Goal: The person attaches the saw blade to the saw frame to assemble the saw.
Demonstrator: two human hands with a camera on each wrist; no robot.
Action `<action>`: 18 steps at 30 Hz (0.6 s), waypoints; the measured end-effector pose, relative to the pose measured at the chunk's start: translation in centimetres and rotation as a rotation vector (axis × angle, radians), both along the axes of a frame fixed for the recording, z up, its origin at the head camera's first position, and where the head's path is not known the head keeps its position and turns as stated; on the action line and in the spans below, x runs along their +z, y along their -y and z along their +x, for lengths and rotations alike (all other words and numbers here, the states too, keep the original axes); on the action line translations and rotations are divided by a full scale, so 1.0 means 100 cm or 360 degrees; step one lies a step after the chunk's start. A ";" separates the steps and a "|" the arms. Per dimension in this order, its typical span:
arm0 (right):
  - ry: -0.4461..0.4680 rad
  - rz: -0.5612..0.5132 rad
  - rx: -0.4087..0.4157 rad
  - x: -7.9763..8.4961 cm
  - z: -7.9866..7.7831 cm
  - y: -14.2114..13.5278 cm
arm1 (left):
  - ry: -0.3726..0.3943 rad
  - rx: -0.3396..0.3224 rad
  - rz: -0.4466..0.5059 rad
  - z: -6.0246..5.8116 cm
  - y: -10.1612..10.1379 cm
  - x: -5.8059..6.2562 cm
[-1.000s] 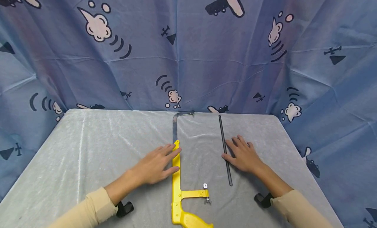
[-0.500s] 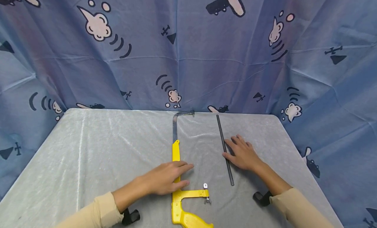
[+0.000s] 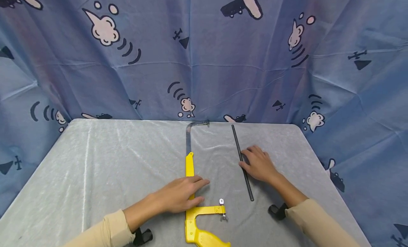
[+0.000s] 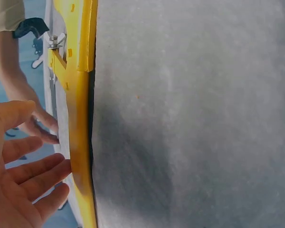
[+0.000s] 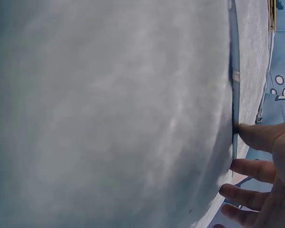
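Where it bends, grey hacksaw frame point(image 3: 189, 165), yellow handle point(image 3: 210, 239)

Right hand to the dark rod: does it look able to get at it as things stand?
Probably yes. The right hand is at the dark rod, thumb tip right by it, and nothing appears to block the way; the yellow hacksaw frame lies apart.
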State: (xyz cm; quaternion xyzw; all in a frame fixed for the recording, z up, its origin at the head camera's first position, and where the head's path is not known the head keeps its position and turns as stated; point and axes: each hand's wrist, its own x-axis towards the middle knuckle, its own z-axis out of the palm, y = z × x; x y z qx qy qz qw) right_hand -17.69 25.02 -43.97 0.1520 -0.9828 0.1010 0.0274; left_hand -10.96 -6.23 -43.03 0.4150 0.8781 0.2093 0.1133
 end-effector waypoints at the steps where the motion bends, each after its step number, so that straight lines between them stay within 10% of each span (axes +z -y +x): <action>1: -0.0016 -0.0005 -0.0011 0.000 -0.001 0.001 | -0.0008 -0.0003 0.0002 0.000 0.000 0.000; 18: -0.0062 -0.0085 -0.0154 -0.003 -0.013 0.012 | -0.0001 -0.0059 -0.0021 0.007 -0.010 0.003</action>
